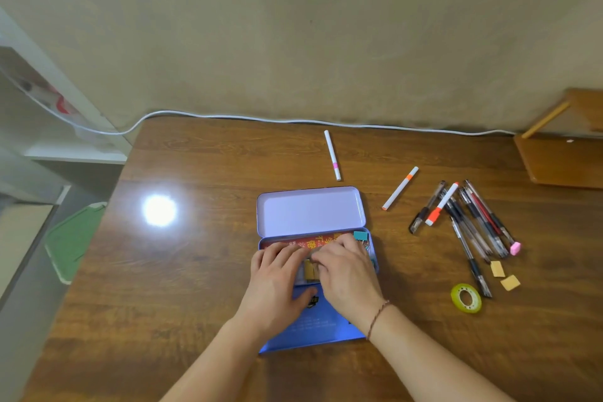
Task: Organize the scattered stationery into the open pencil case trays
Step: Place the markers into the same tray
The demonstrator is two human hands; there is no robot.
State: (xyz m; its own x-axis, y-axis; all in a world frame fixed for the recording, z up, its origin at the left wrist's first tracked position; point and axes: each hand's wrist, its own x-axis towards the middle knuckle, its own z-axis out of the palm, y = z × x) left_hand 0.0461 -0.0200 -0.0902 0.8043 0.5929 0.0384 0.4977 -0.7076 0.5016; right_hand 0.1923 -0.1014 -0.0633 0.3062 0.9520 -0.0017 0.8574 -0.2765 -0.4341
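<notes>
A blue tin pencil case (310, 212) lies open in the middle of the wooden table, its pale lid tipped back. Both hands rest in its tray. My left hand (277, 284) lies flat over the left part, fingers spread. My right hand (346, 271) covers the right part, fingers bent over small yellow pieces (310, 272); whether it grips one is hidden. A teal binder clip (360, 236) sits at the tray's right end. Scattered to the right lie several pens (476, 225), an orange-capped marker (442, 204), two yellow erasers (504, 276) and a tape roll (466, 298).
Two white markers lie beyond the case, one with a pink band (332, 155), one with an orange band (400, 188). A white cable (261, 119) runs along the table's back edge by the wall. A wooden chair (561, 157) stands at the far right.
</notes>
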